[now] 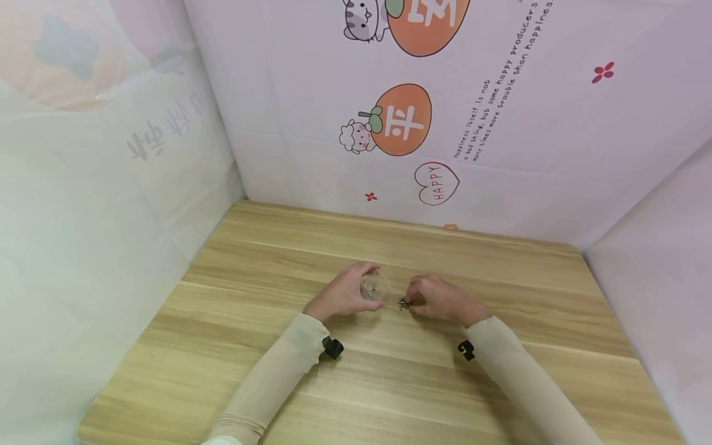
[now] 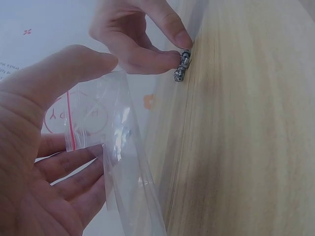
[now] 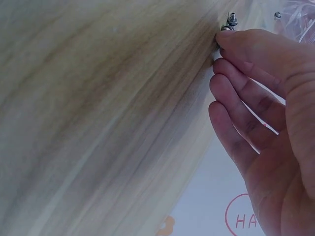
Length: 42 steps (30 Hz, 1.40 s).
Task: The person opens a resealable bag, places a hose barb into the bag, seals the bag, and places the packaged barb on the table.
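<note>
My left hand [image 1: 346,292] holds a clear zip bag [image 1: 382,288] between thumb and fingers. A red strip crosses the clear plastic [image 2: 123,132] in the left wrist view. One small dark piece shows at the bag in the head view; the right wrist view has a small metal piece [image 3: 277,15] beside the plastic. Just right of the bag, my right hand [image 1: 442,299] pinches small shiny metal hardware [image 1: 403,303] between thumb and forefinger, at or just above the tabletop. Its other fingers [image 3: 236,98] are loosely bent. The exact kind of hardware is too small to tell.
Under both hands lies a wood-grain table [image 1: 400,383]. White printed sheets form a back wall [image 1: 311,173] and side walls around it. A black wrist strap piece [image 1: 333,347] sits on the left sleeve, another [image 1: 466,350] on the right.
</note>
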Available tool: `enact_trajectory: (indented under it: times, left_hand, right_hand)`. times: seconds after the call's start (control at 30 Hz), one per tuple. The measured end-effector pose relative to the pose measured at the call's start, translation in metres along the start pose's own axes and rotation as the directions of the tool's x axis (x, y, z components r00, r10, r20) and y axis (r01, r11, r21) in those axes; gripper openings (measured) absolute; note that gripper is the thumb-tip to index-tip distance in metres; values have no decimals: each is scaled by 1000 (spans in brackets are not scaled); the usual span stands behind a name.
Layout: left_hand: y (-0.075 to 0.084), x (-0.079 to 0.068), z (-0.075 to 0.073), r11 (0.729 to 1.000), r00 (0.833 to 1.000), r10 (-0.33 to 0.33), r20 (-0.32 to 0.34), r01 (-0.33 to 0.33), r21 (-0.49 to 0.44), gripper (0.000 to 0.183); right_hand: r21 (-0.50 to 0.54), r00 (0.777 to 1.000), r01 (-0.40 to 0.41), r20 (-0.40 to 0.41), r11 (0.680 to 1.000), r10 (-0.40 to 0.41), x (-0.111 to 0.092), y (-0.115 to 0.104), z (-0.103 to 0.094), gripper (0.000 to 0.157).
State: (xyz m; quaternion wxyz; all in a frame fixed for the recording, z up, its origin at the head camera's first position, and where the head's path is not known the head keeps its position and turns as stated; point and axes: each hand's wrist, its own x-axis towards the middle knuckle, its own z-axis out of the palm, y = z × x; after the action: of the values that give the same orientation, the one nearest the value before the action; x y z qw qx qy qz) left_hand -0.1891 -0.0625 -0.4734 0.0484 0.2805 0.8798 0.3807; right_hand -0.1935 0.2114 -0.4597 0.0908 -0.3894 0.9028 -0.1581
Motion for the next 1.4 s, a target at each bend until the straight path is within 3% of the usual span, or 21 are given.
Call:
enact_trajectory:
  times: [0.27,0.6,1.4]
  left_hand:
    - [0,-1,1,1000,1000,3,0,-3,-1,86]
    - [0,-1,1,1000,1000,3,2,-3,-16,85]
    - [1,0,2,1000,1000,19,-4,-19,-11,85]
  right_hand:
    - [-1,1000,4,-2,1000,-4,0,1,1,6]
    - [29,999,-46,11,999,46,-1,0,0,5]
    - [20,998,-47,-39,999,48,0,-3,-5,10]
